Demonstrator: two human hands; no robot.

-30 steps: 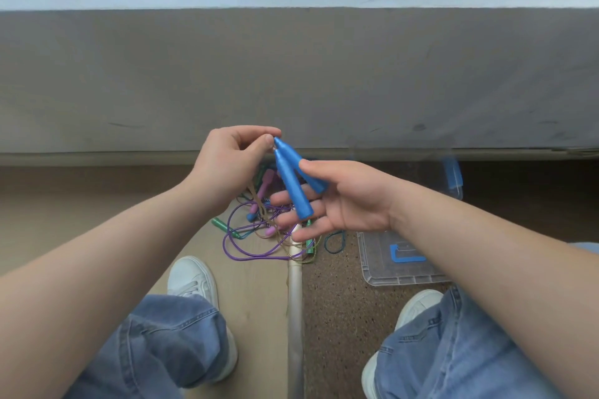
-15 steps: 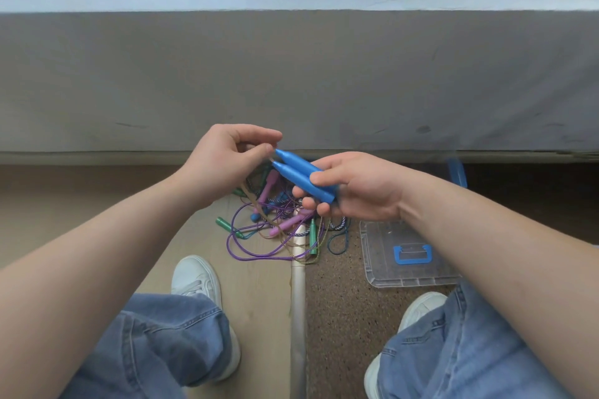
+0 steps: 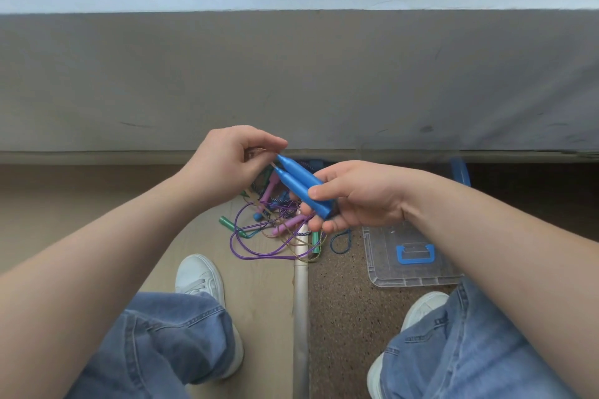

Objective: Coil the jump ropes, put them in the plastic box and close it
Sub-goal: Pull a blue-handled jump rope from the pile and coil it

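Now the two blue tapered plastic jump-rope handles point(image 3: 303, 186) lie flatter than a second ago: they stood steeper then, tips up toward the left hand, and have since swung down to slant from upper left to lower right. Both hands have also risen a bit in the head view. Likely meaning: the handles are paired and lined up, so this rope is about ready for winding; coiling proper not begun, nothing boxed yet.

Right hand point(image 3: 359, 194): palm half up, thumb pressed on top of the handles, fingers curled beneath, so it is clamped on both handles at their thick ends. Left hand point(image 3: 227, 162): raised just beside the narrow tips, thumb and forefinger pinched together at the thin tan cord point(image 3: 274, 166) coming out of the tips. It looks like it grips the cord, but the contact is partly hidden by the fingers.

The rest of the ropes sit in a tangled heap of purple, green, pink and blue ropes point(image 3: 275, 230) on the floor below the hands, uncoiled. Clear plastic box lid with blue latch point(image 3: 411, 256) lies flat on the brown speckled carpet, right of the heap. Box body itself: only a blue bit point(image 3: 458, 168) shows behind the right wrist, cannot tell if that is it.
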